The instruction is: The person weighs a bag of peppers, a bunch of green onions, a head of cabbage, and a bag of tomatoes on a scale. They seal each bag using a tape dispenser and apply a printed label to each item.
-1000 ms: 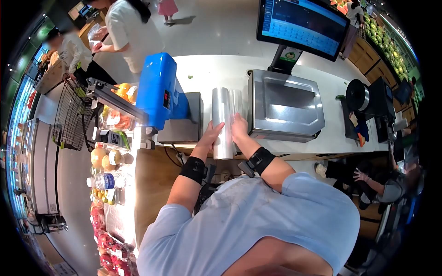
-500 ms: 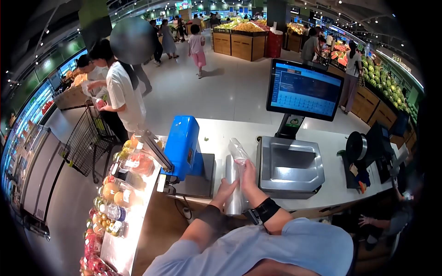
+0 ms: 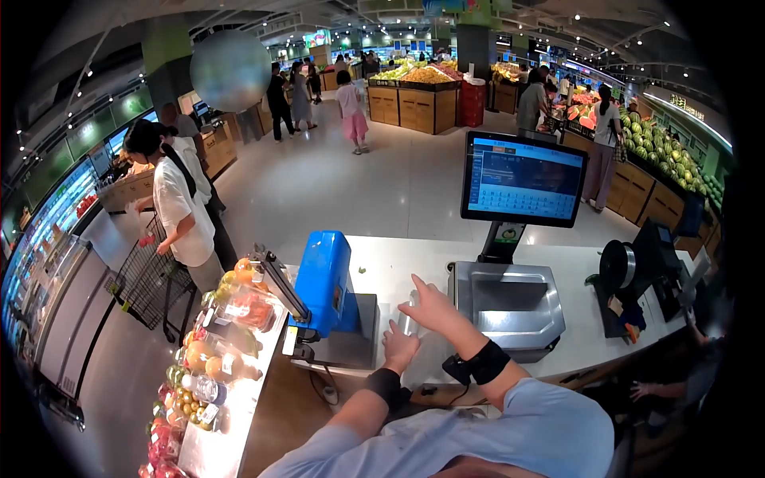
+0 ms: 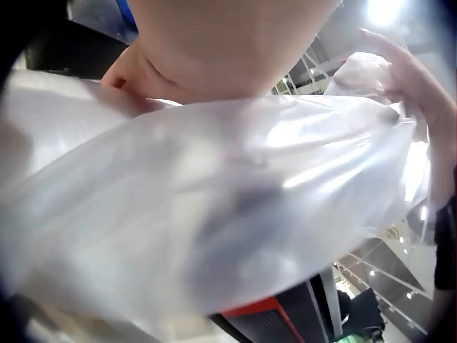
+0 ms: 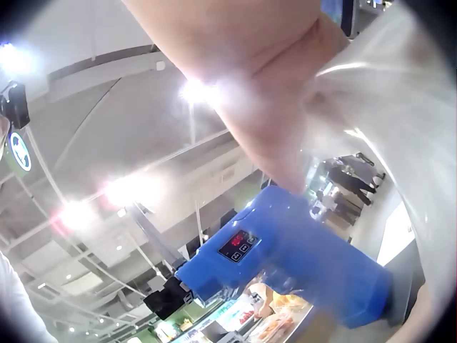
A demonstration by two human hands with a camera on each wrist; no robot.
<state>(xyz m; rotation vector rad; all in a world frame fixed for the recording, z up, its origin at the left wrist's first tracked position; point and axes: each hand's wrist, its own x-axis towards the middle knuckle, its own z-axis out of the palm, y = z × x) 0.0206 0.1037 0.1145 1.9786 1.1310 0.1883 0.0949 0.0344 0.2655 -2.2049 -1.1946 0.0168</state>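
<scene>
The left hand (image 3: 400, 349) grips a roll of clear plastic bags above the counter's front edge; the roll is mostly hidden in the head view. Just above and to its right, the right hand (image 3: 433, 309) points its index finger forward, while its other fingers hold thin clear plastic (image 3: 409, 315). A wide sheet of the plastic (image 4: 285, 164) stretches across the left wrist view to the right hand (image 4: 418, 82), which pinches its gathered end. In the right wrist view the plastic (image 5: 393, 100) hangs beside the hand.
A blue machine (image 3: 321, 279) stands left of the hands, a metal scale (image 3: 510, 303) with a screen (image 3: 523, 179) to the right. Packed fruit (image 3: 219, 362) lines the left side. A black device (image 3: 657, 267) is at the far right. People and a shopping cart (image 3: 151, 279) are beyond.
The head view has tilted up. The right hand has turned leftward over the roll, its index finger now extended, and the left hand sits lower beside it. The people at the left have moved.
</scene>
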